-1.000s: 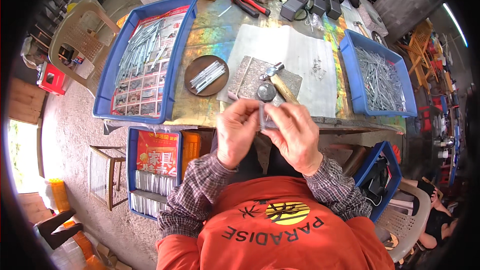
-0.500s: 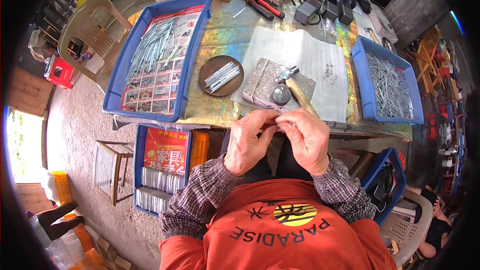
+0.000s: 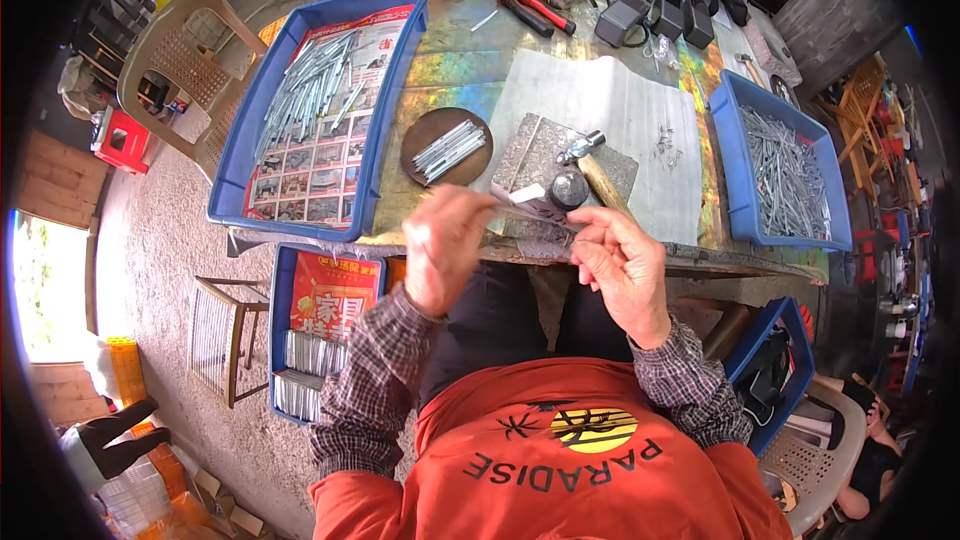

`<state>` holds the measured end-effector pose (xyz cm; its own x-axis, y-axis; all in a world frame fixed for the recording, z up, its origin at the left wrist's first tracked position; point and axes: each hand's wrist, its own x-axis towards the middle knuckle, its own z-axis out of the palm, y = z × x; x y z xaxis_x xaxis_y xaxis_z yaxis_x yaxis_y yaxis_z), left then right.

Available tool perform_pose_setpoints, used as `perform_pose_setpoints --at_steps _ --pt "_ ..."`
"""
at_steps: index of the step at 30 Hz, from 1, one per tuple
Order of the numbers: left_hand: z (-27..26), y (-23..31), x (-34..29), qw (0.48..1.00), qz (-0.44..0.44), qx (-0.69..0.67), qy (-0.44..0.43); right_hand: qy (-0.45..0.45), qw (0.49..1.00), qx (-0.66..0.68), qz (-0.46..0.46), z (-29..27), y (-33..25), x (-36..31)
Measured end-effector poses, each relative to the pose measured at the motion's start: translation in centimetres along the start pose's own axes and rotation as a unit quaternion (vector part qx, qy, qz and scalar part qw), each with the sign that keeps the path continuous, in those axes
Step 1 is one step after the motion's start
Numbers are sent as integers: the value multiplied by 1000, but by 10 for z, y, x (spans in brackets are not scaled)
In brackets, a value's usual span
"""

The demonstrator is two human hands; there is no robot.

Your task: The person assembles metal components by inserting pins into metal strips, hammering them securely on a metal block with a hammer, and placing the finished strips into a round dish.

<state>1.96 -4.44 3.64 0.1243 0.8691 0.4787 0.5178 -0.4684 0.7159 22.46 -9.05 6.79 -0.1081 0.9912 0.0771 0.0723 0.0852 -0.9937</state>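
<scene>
A thin, shiny metal strip (image 3: 536, 214) spans the gap between my hands at the table's near edge. My left hand (image 3: 440, 248), blurred by motion, pinches its left end. My right hand (image 3: 622, 272) has thumb and forefinger around the right end, the other fingers loosely curled. Just beyond lies a speckled stone block (image 3: 528, 148), with a round dark metal piece (image 3: 568, 190) on it. A hammer (image 3: 603, 186) with a wooden handle rests across the block's right side. Left of the block, a round brown dish (image 3: 420, 172) carries a bundle of silvery rods (image 3: 448, 151).
Blue trays of metal pieces flank the work area, one at left (image 3: 222, 202), one at right (image 3: 740, 225). White paper (image 3: 650, 100) with small bits lies under the block. Pliers (image 3: 525, 16) and black boxes (image 3: 622, 20) sit farther back. A lower blue bin (image 3: 280, 340) stands left.
My hands were together at the table edge. The left has swung away to the left and the right has shifted slightly right and down, exposing the strip between them.
</scene>
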Motion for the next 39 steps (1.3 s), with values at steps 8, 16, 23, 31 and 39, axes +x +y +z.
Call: perform_pose_setpoints --at_steps 8,16,23,31,39 --pt "7 -72 25 964 22 264 40 27 998 -53 -1 -10 1 -6" --pt "5 -72 33 949 28 313 30 16 997 -76 -2 -14 2 -6" --pt "-63 -76 81 940 30 337 55 54 992 -111 -18 -22 0 -2" --pt "-92 -157 118 877 -179 438 -87 62 989 -131 -23 -26 -2 5" --pt "-80 -192 124 846 -215 483 -69 98 974 -205 -15 -45 -11 13"
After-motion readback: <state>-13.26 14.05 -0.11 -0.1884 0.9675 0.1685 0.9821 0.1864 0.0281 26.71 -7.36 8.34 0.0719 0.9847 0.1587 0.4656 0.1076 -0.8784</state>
